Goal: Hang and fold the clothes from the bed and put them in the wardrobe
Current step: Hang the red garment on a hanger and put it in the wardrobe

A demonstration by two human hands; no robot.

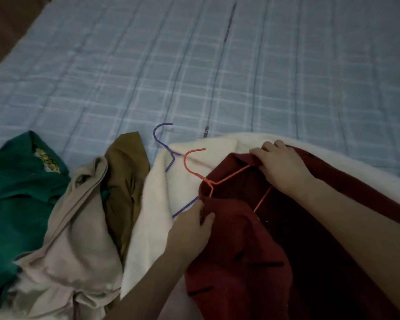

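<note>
While left hand [191, 229] pinches dark red garment [240, 239] at neck edge, right hand [281, 168] grips its far shoulder over red wire hanger [211, 181], partly inside. Garment lies on cream blanket [157, 204], purple hanger [165, 146] beside. Further left: olive, beige [74, 245], green clothes on checked bedsheet [194, 65].

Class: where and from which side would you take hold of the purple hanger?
Grip the purple hanger at its bare hook and neck, coming from above on the far side. That part lies exposed on the white garment; the rest runs under the red garment.
</note>
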